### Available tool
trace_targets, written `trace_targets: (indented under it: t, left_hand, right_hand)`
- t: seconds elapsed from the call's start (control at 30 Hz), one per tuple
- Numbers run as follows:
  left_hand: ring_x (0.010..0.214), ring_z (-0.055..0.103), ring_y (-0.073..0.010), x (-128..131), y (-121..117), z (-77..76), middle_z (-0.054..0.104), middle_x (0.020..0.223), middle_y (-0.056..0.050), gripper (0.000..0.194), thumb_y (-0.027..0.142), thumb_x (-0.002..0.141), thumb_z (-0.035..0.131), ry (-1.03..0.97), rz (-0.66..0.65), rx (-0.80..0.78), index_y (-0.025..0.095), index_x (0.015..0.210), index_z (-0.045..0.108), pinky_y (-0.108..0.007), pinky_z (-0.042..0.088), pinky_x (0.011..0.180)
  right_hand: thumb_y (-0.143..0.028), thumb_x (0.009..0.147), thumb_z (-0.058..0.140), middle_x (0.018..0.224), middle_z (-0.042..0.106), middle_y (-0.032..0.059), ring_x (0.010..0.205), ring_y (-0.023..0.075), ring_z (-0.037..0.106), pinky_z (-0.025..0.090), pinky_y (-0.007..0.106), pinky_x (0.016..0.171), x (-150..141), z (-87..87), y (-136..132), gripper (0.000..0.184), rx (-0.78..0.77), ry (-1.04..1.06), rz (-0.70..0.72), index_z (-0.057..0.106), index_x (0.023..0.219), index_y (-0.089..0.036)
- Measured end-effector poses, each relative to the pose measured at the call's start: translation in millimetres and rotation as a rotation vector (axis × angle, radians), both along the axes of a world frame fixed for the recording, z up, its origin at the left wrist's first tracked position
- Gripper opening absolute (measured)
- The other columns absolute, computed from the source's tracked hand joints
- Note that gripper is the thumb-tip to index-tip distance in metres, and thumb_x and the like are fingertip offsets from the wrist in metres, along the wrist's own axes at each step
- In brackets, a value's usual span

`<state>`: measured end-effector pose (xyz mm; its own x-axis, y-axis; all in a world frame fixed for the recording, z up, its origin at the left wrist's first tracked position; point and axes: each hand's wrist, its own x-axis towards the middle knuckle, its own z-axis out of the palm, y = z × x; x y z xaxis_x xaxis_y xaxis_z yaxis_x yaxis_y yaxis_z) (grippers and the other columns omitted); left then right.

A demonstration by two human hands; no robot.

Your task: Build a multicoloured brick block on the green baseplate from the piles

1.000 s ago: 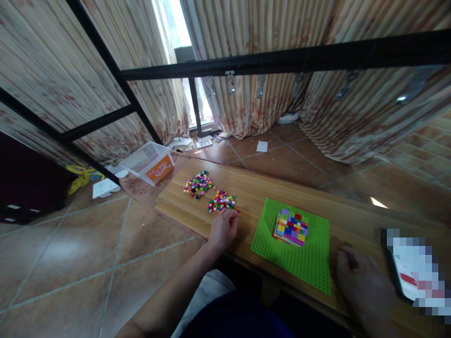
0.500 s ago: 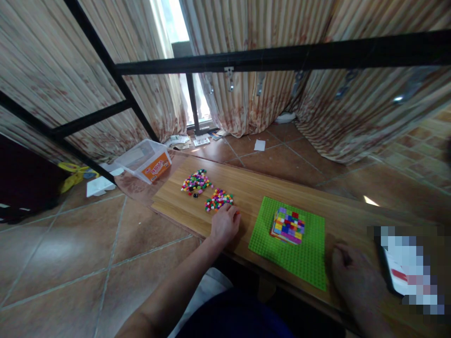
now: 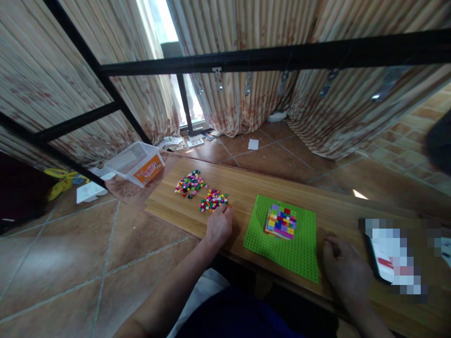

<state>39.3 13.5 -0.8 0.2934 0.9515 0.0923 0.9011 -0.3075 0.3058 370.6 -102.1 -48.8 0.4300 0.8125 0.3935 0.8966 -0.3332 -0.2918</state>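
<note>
My left hand [image 3: 219, 226] is over the near edge of a small heap of colourful toy bricks [image 3: 213, 199], its fingers pinched together. What the fingertips hold, if anything, is too small to make out. Farther left lies a second heap of mixed bricks [image 3: 190, 182], with a black piece [image 3: 189, 196] just in front of it. A block built of many-coloured bricks [image 3: 281, 221] stands on a green baseplate [image 3: 296, 260]. To the right of the plate, my right hand [image 3: 343, 263] rests on the table with its fingers curled in, nothing visible in them.
A phone [image 3: 382, 265], partly pixelated, lies on the wooden table [image 3: 243, 180] beyond my right hand. Off the table's left end is a clear plastic box [image 3: 136, 162] with an orange label. A black metal bar [image 3: 246, 61] crosses in front of the curtains [image 3: 253, 103].
The whole view has shifted slightly, so most things sit farther left in the picture. My left fingertips are closer to the near brick heap. My right hand stays beside the baseplate.
</note>
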Motion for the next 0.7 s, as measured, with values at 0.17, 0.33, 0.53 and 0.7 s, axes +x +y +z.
trace_targets:
  t: [0.17, 0.33, 0.53, 0.7]
  left_hand:
    - [0.089, 0.063, -0.0191, 5, -3, 4.4, 0.065, 0.096, -0.006, 0.017, 0.016, 0.099, 0.048, -0.213, -0.002, 0.004, 0.021, 0.093, 0.064, -0.029, 0.048, 0.079]
    - [0.085, 0.063, -0.0172, 24, -10, 15.4, 0.065, 0.089, -0.003, 0.013, 0.013, 0.095, 0.054, -0.518, -0.086, -0.008, 0.020, 0.089, 0.063, -0.028, 0.049, 0.077]
    - [0.083, 0.064, -0.0151, 62, -22, 30.3, 0.067, 0.089, -0.002, 0.011, 0.016, 0.095, 0.057, -0.722, -0.221, -0.064, 0.021, 0.090, 0.066, -0.026, 0.051, 0.077]
    - [0.088, 0.065, -0.0163, 87, -20, 28.8, 0.069, 0.090, -0.003, 0.012, 0.018, 0.096, 0.059, -0.755, -0.283, -0.017, 0.021, 0.090, 0.069, -0.028, 0.052, 0.082]
  right_hand:
    - [-0.041, 0.095, 0.044, 0.096, 0.071, 0.0087, 0.077, 0.0196, 0.060, 0.039, 0.030, 0.066, -3, 3.4, 1, 0.036, -0.007, 0.026, -0.015, 0.071, 0.101, -0.018]
    - [-0.041, 0.096, 0.043, 0.097, 0.071, 0.0097, 0.078, 0.0198, 0.060, 0.039, 0.031, 0.066, -5, 6.2, 2, 0.037, -0.018, 0.038, -0.013, 0.071, 0.101, -0.018]
    - [-0.039, 0.097, 0.042, 0.097, 0.071, 0.0096, 0.078, 0.0189, 0.059, 0.038, 0.030, 0.065, -2, 3.7, 2, 0.037, 0.004, 0.012, 0.019, 0.070, 0.101, -0.017]
    - [-0.039, 0.096, 0.043, 0.096, 0.071, 0.0091, 0.077, 0.0185, 0.059, 0.037, 0.029, 0.065, -4, 3.4, 2, 0.035, 0.031, 0.008, 0.007, 0.071, 0.099, -0.018]
